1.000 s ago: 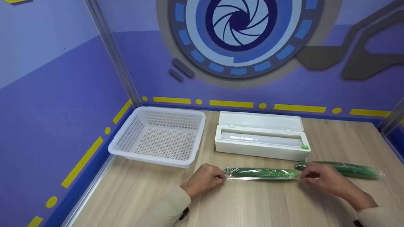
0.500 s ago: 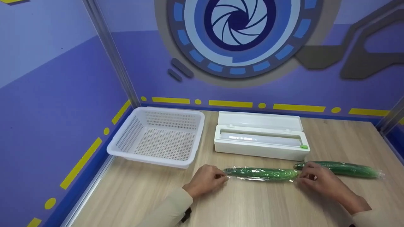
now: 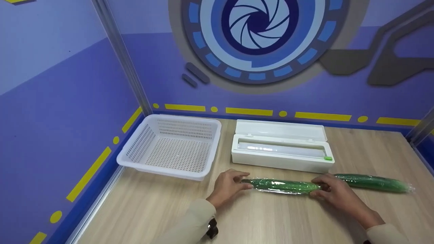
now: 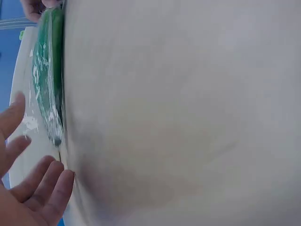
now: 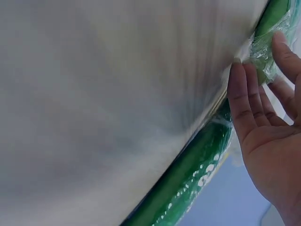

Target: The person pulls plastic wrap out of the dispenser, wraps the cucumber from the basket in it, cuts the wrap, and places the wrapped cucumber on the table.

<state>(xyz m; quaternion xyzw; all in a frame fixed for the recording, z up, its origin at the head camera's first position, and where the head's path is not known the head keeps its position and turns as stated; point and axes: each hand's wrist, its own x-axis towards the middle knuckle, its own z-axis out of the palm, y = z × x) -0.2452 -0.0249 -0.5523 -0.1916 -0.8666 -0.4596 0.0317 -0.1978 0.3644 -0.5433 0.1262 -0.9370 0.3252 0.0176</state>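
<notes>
A cucumber [image 3: 284,185] wrapped in clear cling film lies crosswise on the table. My left hand [image 3: 226,187] is at its left end, thumb and forefinger parted. The left wrist view shows that hand [image 4: 33,183] with fingers spread, just off the tip of the wrapped cucumber [image 4: 49,70]. At the other end my right hand [image 3: 334,191] holds the tip between thumb and fingers. In the right wrist view, crinkled film on the cucumber [image 5: 273,23] lies against the right hand's [image 5: 268,117] fingertips. A second wrapped cucumber [image 3: 374,182] rests behind the right hand.
A white cling film box [image 3: 281,162] with its lid up stands behind the cucumbers, a film roll [image 3: 281,149] inside and a green slider [image 3: 328,158] on its edge. Left of it sits a white perforated basket [image 3: 169,173]. Blue panels wall the table's back and left.
Both hands have moved inward along the cucumber. The left fingers have let go of the film edge and parted. Film that stuck out at the front and ends now lies closer to the cucumber.
</notes>
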